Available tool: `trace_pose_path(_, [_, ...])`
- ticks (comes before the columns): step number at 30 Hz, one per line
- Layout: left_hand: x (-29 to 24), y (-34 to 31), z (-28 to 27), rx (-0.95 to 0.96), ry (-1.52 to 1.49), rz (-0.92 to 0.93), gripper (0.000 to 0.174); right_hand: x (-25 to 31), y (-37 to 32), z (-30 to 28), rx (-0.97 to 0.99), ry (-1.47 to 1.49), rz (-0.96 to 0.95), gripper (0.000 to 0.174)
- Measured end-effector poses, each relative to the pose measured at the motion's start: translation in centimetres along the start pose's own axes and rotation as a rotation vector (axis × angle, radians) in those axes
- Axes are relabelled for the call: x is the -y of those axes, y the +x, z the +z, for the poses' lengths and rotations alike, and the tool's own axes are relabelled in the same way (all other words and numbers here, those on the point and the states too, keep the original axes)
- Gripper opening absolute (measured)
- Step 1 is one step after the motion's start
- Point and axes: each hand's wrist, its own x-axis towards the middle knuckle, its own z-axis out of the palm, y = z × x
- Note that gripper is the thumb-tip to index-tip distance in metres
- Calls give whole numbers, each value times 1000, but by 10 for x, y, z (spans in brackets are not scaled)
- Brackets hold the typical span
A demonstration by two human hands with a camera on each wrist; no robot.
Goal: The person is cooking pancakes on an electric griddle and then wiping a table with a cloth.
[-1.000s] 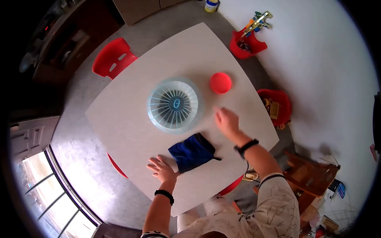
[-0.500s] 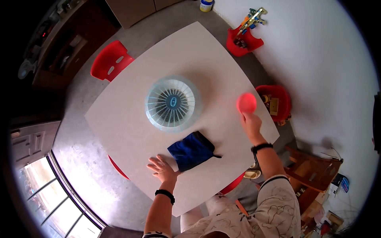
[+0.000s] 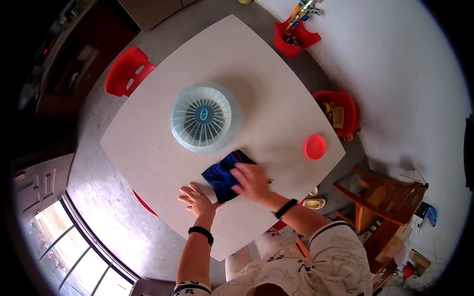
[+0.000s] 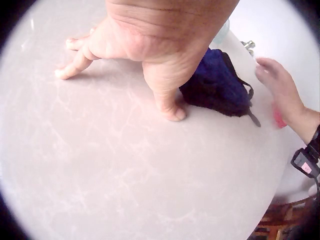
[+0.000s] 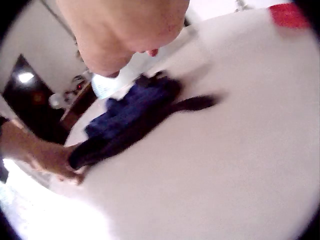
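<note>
A dark blue cloth item (image 3: 220, 176), with a black edge and a short black strap, lies on the table. My left hand (image 3: 198, 200) rests spread on the tabletop at its left, the thumb close to the cloth's near corner. Above the cloth hovers my right hand (image 3: 253, 182), fingers extended and slightly blurred; in the right wrist view a gap shows between that hand and the cloth (image 5: 132, 110). Toward the table's right corner sits a round red dish (image 3: 314, 147). A round light-blue slatted plastic basket (image 3: 206, 118) stands beyond the cloth.
The pale table (image 3: 163, 163) has a red chair (image 3: 129, 72) at its far left. Beyond its right edge are a red tub (image 3: 341, 109) of toys and another red container (image 3: 295, 42) along the wall. A wooden chair (image 3: 377, 197) stands at lower right.
My right hand took hold of the red dish, carried it right and toward me, and let it go near the right corner. It then moved left over the blue cloth. My left hand stayed put.
</note>
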Motion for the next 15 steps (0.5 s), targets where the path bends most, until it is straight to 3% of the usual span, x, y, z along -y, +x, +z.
trace_pose_path(2, [-2, -5, -12, 43, -73, -26, 134, 20, 11, 29, 203, 12, -87, 66])
trace_pose_path(6, [-1, -5, -11, 57, -39, -20, 133, -15, 9, 37, 326, -75, -172, 65])
trace_pose_path(9, [0, -5, -12, 71, -20, 4, 132, -49, 3, 12, 231, -322, 160, 63])
trace_pose_path(10, [0, -3, -14, 64, -30, 2, 132, -67, 6, 6, 91, -378, 261, 64])
trace_pose_path(11, [1, -4, -14, 79, -32, 6, 132, -86, 12, 2, -25, -401, 298, 63])
trace_pose_path(15, [1, -4, -15, 107, -14, 13, 133, -144, 91, -15, -187, -548, 433, 56])
